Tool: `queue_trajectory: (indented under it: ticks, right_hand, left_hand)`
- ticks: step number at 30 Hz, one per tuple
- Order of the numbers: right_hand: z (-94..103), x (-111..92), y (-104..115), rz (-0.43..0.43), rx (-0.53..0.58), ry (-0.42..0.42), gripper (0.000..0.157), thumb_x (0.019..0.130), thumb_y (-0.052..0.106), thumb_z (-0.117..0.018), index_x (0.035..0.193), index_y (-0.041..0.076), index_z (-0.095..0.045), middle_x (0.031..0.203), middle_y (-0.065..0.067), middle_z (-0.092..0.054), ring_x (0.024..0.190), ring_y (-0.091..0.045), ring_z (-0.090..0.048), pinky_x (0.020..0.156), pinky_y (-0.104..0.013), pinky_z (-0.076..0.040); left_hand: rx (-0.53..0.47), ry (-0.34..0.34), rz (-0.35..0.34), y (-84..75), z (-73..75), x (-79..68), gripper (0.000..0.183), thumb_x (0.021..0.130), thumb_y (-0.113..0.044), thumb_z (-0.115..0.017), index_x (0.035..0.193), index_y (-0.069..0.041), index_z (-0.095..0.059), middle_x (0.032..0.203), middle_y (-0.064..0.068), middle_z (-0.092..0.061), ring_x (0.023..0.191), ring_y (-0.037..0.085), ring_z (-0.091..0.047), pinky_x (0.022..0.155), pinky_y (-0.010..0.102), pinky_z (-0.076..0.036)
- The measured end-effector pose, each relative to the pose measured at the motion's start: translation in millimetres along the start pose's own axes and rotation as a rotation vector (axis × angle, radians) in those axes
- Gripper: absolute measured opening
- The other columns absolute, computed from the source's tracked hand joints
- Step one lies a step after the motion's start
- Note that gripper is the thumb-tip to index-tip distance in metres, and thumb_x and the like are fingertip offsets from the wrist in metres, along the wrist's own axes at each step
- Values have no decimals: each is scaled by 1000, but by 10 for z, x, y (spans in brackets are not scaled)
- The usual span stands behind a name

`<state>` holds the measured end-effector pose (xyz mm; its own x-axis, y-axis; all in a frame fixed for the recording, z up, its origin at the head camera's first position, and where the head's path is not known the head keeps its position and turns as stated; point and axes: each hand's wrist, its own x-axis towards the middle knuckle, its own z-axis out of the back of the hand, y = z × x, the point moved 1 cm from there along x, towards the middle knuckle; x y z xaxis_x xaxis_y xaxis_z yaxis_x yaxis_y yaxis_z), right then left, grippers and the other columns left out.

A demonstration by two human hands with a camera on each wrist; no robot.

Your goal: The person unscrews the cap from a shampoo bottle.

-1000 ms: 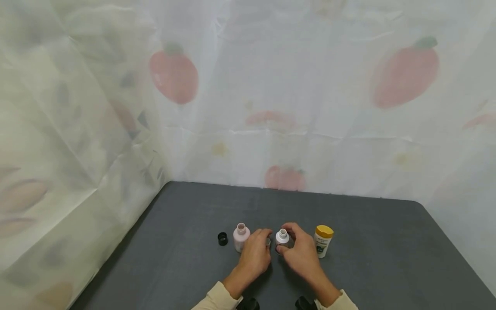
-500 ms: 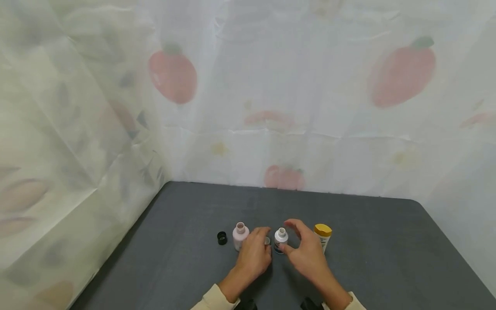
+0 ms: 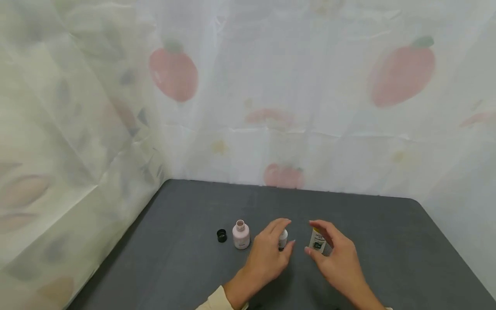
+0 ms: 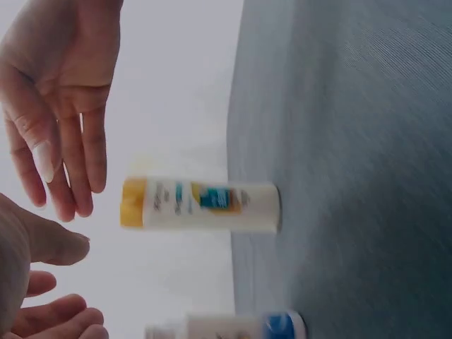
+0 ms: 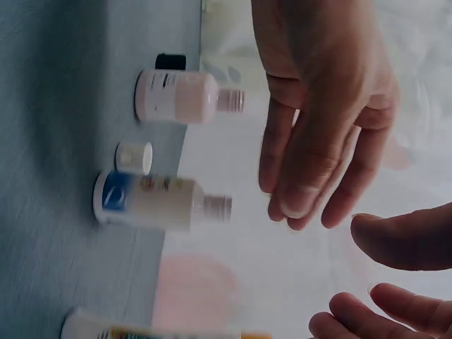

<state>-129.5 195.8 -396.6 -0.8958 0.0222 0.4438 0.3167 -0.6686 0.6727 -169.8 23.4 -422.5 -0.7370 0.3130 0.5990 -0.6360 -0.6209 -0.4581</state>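
My left hand [image 3: 267, 254] hovers near the small white bottle [image 3: 283, 239], fingers spread and holding nothing, covering part of it in the head view. The right wrist view shows that bottle [image 5: 162, 201] upright and uncapped, with a blue band at its base. My right hand [image 3: 337, 256] is open around the sides of a white bottle with a yellow cap [image 3: 317, 241]. In the left wrist view this yellow-capped bottle [image 4: 212, 206] stands on the table, with both hands apart from it. A white cap [image 5: 134, 158] lies beside the uncapped white bottle.
A pink bottle [image 3: 241, 237], open at the neck, stands to the left, with a black cap [image 3: 221, 235] lying beside it. The dark grey table [image 3: 193, 275] meets a hanging printed sheet [image 3: 240, 155] at the back and another along the left.
My right hand has left the small white bottle and moved right to the yellow-capped one. My left hand has shifted right from beside the pink bottle, uncovering it, to the white bottle.
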Motion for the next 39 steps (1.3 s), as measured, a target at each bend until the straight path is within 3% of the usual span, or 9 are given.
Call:
queue_trajectory:
  ticks: [9,14,18,22,25,30,33,36,39]
  right_hand:
    - [273,-73,-315,-26,-119,-26,62,71,6,-87,127,7,-60,124,-12,-67,115,-37,-65,89,-50,-55]
    - [223,-2,-542,-135,-107,121,61,80,13,-82,133,4,-53,133,-20,-62,122,-41,-59,94,-53,-53]
    - [79,80,-739,-238,-60,226,57,87,16,-75,137,5,-50,136,-24,-58,125,-43,-57,98,-52,-52]
    - [-67,152,-891,-219,-11,197,40,89,3,-65,129,1,-58,116,-20,-69,102,-27,-69,82,-35,-58]
    - [-105,179,-962,-157,-28,147,33,87,-6,-58,119,-2,-64,103,-14,-72,85,-10,-64,70,-23,-53]
    - [-95,149,-965,-134,-41,123,23,87,-4,-63,109,1,-69,99,-12,-74,82,-7,-64,68,-21,-53]
    - [-72,108,-906,-123,78,117,23,87,-2,-69,111,1,-68,102,-12,-74,86,-5,-68,68,-21,-56]
    - [-20,85,-837,-81,238,147,30,88,3,-71,118,2,-65,104,-3,-73,89,4,-66,68,-22,-59]
    - [42,92,-754,-55,305,189,32,91,8,-70,122,4,-63,103,6,-72,87,4,-67,65,-26,-59]
  left_hand:
    - [70,18,-168,-260,-350,268,38,91,-22,-73,126,-10,-64,128,3,-66,113,12,-67,92,24,-56]
    - [138,59,-213,-328,-530,409,26,95,-24,-67,119,-14,-69,124,-1,-69,108,8,-69,88,16,-55]
    - [163,84,-233,-369,-631,480,13,94,-22,-68,106,-19,-74,110,-8,-72,94,3,-71,78,10,-54]
    - [216,101,-220,-411,-672,512,6,93,-23,-69,98,-21,-73,100,-12,-71,85,0,-69,70,9,-53]
    - [218,122,-191,-437,-684,523,7,93,-25,-69,98,-21,-72,98,-12,-71,84,0,-69,69,10,-53]
    - [126,98,-147,-434,-688,506,7,90,-25,-73,95,-20,-75,89,-11,-74,77,-1,-68,67,7,-50]
    - [-10,71,-99,-428,-620,504,8,90,-24,-73,94,-18,-76,88,-9,-76,74,-1,-68,67,4,-48]
    - [-196,73,-9,-438,-487,522,13,91,-24,-72,98,-15,-76,91,-4,-77,76,-3,-67,66,2,-47]
    - [-343,79,84,-462,-344,531,16,91,-24,-72,102,-13,-76,93,0,-77,78,-5,-67,66,3,-48]
